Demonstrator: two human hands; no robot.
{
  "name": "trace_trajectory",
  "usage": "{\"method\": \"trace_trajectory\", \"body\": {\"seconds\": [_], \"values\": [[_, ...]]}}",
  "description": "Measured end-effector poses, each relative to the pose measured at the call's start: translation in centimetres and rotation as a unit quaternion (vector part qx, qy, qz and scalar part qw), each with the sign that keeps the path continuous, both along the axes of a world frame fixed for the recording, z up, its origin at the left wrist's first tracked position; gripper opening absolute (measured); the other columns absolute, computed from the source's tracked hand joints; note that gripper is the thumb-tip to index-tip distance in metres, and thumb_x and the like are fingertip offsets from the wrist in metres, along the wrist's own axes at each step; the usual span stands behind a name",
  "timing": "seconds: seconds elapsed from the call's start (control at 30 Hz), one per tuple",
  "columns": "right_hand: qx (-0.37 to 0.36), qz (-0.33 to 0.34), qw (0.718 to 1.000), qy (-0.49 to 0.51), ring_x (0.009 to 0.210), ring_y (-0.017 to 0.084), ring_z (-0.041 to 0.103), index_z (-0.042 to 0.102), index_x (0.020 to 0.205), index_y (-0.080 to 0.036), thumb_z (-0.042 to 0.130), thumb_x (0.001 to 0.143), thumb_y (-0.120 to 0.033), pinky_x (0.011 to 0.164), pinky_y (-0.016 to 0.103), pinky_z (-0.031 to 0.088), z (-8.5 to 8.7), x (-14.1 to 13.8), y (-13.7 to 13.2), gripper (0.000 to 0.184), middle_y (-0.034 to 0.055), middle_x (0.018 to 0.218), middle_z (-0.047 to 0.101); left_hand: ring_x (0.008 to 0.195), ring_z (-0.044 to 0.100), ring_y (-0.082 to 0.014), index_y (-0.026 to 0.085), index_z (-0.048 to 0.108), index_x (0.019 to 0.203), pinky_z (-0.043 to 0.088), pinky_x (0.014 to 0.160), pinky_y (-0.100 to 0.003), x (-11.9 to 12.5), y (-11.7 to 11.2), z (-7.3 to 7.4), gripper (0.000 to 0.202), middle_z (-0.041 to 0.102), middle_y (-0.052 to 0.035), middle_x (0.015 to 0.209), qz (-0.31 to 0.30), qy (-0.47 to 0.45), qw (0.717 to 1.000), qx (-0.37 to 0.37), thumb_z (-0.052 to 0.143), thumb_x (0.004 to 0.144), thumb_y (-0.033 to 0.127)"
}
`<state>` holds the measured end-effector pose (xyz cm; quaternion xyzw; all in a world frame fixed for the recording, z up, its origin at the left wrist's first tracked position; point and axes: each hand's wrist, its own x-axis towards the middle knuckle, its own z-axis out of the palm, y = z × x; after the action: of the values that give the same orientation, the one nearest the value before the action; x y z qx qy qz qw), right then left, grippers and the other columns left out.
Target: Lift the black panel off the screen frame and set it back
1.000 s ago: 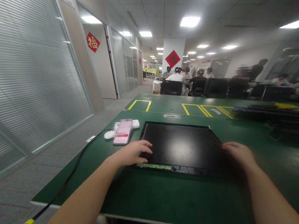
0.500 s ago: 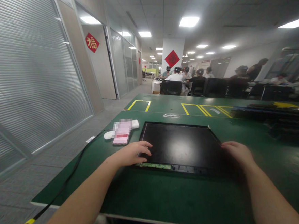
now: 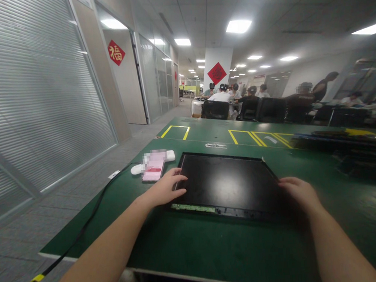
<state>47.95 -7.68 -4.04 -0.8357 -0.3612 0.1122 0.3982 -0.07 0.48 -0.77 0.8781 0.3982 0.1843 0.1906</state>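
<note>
The handling of the black panel (image 3: 229, 183) looks barely begun: it lies flat on the green worktop (image 3: 215, 251) between the 2 hands, no edge raised.

The left hand (image 3: 165, 190) rests on its left edge, fingers loosely spread and flat, closed round nothing. Just beyond that hand lie a pink phone (image 3: 154, 169) and a white pad (image 3: 136, 169), from which a black cable (image 3: 93, 212) runs off to its left. A green circuit strip (image 3: 192, 208) shows along the panel's near edge, just right of the left hand.

The right hand (image 3: 299, 193) curls over the right edge; I cannot tell whether it grips.

Beyond it are yellow floor-style markings (image 3: 255, 137) and, to its right, dark stacked panels (image 3: 342, 141). The room is an open office: blinds (image 3: 36, 95) far left, seated people (image 3: 223, 96) at the back.
</note>
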Motion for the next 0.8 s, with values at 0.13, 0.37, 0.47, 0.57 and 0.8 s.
{"method": "trace_trajectory", "body": {"seconds": [0.13, 0.37, 0.47, 0.57, 0.8], "values": [[0.026, 0.014, 0.999, 0.015, 0.081, 0.024, 0.066, 0.072, 0.075, -0.022, 0.063, 0.06, -0.026, 0.073, 0.033, 0.046, -0.2, -0.1, 0.2, 0.017, 0.007, 0.081, 0.075, 0.143, 0.038, -0.0356, 0.022, 0.061, 0.13, 0.04, 0.112, -0.05, -0.1, 0.7, -1.3, 0.051, 0.041, -0.0149, 0.153, 0.065, -0.015, 0.998, -0.012, 0.066, 0.08, 0.03], [0.009, 0.034, 0.999, 0.0, 0.079, 0.023, 0.066, 0.07, 0.071, -0.022, 0.056, 0.056, -0.016, 0.075, 0.032, 0.046, -0.1, -0.3, 0.1, 0.022, 0.0052, 0.08, 0.074, 0.128, 0.057, -0.0288, 0.024, 0.063, 0.127, 0.051, 0.101, -0.04, -0.2, 1.1, -1.8, 0.048, 0.062, -0.0087, 0.137, 0.064, -0.028, 0.996, -0.047, 0.06, 0.08, 0.019], [-0.007, 0.03, 0.999, -0.021, 0.077, 0.023, 0.066, 0.071, 0.071, -0.022, 0.056, 0.057, -0.018, 0.072, 0.032, 0.046, -0.1, -0.3, 0.1, 0.021, 0.0054, 0.08, 0.074, 0.122, 0.062, -0.0268, 0.023, 0.064, 0.125, 0.053, 0.099, -0.038, 0.0, 1.3, -1.9, 0.048, 0.065, -0.0081, 0.133, 0.094, -0.042, 0.994, -0.032, 0.058, 0.078, 0.016], [-0.025, 0.022, 0.998, -0.049, 0.077, 0.024, 0.065, 0.073, 0.072, -0.023, 0.057, 0.06, -0.023, 0.069, 0.033, 0.045, -0.1, -0.4, 0.1, 0.019, 0.006, 0.082, 0.075, 0.123, 0.061, -0.0264, 0.021, 0.065, 0.124, 0.05, 0.103, -0.038, 0.2, 1.5, -2.1, 0.049, 0.066, -0.0096, 0.131, 0.114, -0.032, 0.993, -0.012, 0.053, 0.077, 0.012], [-0.05, 0.031, 0.997, -0.046, 0.08, 0.026, 0.065, 0.074, 0.077, -0.023, 0.059, 0.065, -0.029, 0.07, 0.035, 0.045, 0.0, -0.9, 0.2, 0.021, 0.0062, 0.084, 0.074, 0.138, 0.047, -0.0327, 0.019, 0.065, 0.127, 0.037, 0.113, -0.05, 0.8, 1.5, -3.1, 0.051, 0.062, -0.0135, 0.138, 0.13, 0.042, 0.99, 0.011, 0.046, 0.081, 0.008]]}}
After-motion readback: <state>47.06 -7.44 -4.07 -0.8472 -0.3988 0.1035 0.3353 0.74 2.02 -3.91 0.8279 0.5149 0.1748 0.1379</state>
